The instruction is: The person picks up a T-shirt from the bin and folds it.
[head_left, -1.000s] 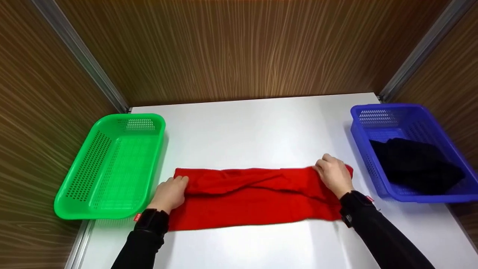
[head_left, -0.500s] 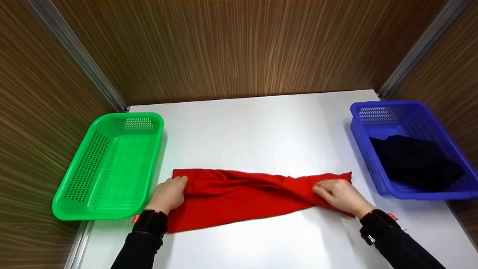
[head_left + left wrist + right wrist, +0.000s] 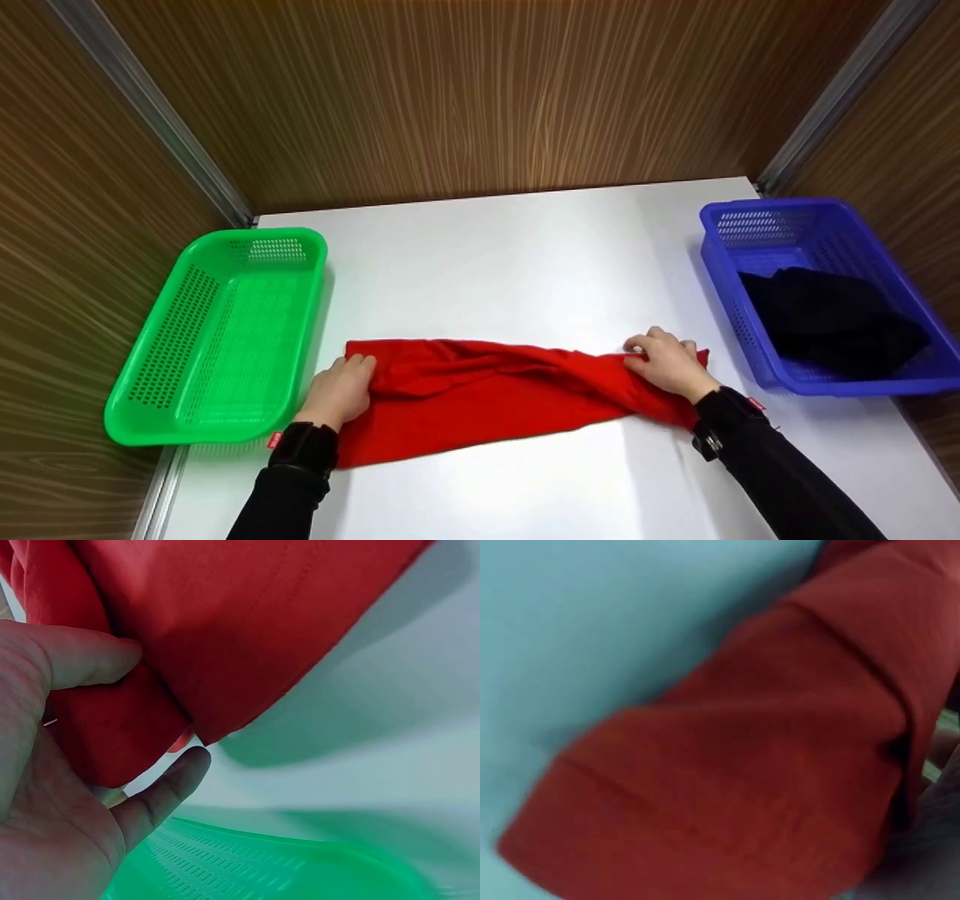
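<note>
A red cloth point(image 3: 480, 394) lies folded into a long band across the near middle of the white table point(image 3: 525, 255). My left hand point(image 3: 341, 386) grips its left end; in the left wrist view the thumb point(image 3: 82, 660) and fingers pinch the red cloth point(image 3: 240, 622). My right hand point(image 3: 664, 364) grips the right end, where the fabric is bunched and twisted. The right wrist view is blurred and filled with red cloth point(image 3: 735, 765).
A green perforated basket point(image 3: 217, 334) stands at the left table edge, with nothing inside. A blue basket point(image 3: 817, 289) at the right holds a black garment point(image 3: 829, 319). Wood-grain walls close in the table on three sides.
My right hand pulled the cloth's right end toward me, then moved it back away, leaving the right half narrower and twisted. The left hand has stayed in place.
</note>
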Motion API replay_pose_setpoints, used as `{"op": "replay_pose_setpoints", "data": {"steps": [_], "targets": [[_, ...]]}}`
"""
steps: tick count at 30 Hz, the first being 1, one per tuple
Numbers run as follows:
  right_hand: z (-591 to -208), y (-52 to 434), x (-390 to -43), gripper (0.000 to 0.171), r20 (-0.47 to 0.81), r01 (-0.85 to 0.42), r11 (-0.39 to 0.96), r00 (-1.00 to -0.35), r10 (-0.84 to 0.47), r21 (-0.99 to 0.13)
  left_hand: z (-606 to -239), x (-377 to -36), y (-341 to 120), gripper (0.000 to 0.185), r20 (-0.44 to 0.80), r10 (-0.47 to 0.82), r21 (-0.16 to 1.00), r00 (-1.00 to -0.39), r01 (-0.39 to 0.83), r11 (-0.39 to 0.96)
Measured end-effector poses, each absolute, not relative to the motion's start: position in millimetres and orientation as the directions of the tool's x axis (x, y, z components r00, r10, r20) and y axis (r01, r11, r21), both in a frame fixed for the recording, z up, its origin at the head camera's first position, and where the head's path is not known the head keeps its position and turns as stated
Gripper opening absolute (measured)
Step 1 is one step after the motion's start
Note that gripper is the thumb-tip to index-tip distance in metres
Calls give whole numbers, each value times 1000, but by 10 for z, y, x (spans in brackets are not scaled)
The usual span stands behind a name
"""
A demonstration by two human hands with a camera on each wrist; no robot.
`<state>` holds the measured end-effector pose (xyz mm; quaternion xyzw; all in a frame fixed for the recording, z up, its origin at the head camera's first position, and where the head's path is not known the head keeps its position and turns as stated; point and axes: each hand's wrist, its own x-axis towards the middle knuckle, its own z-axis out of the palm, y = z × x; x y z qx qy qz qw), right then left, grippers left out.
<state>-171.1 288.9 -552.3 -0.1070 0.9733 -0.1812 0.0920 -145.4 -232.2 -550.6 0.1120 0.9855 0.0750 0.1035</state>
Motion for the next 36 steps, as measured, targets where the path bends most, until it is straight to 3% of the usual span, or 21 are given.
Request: {"op": "replay_pose_setpoints", "data": {"steps": [3,9,12,14,17,20,23,30,34,36], "targets": [[-5494,2918,-1758,24,-186,-103,901,-963,-197,-422,-5517,-1452,-2329,16,-184,234,175,-955,202,964],[-5353,2938,-1815,36,-263,-26,954,-959,-108,-298,-5527,-1461,-2343,15,-176,241,185,-954,208,960],[-5319,2959,-1851,29,-293,-36,940,-945,-142,-340,-5523,-1465,-2351,12,-163,248,193,-955,216,957],[-5315,2973,-1875,28,-255,-73,907,-948,-193,-414,-5516,-1473,-2358,12,-151,251,204,-956,218,954],[-5303,2989,-1917,33,-40,-239,857,-957,-288,-457,-5482,-1501,-2367,13,-137,243,242,-960,205,948],[-5227,2982,-1992,28,229,-411,845,-909,-349,-343,-5431,-1565,-2373,15,-111,219,291,-970,179,940],[-5091,2960,-2099,20,381,-455,860,-856,-351,-230,-5374,-1645,-2371,16,-82,186,317,-979,151,936],[-4743,2964,-2307,42,309,-435,892,-871,-382,-122,-5235,-1837,-2348,14,-18,130,333,-991,117,936],[-4560,2900,-2410,15,285,-489,871,-830,-479,42,-5156,-1944,-2351,14,30,94,343,-995,99,934],[-4475,2840,-2474,11,280,-476,870,-825,-492,126,-5128,-1986,-2356,15,50,71,350,-996,85,933]]}}
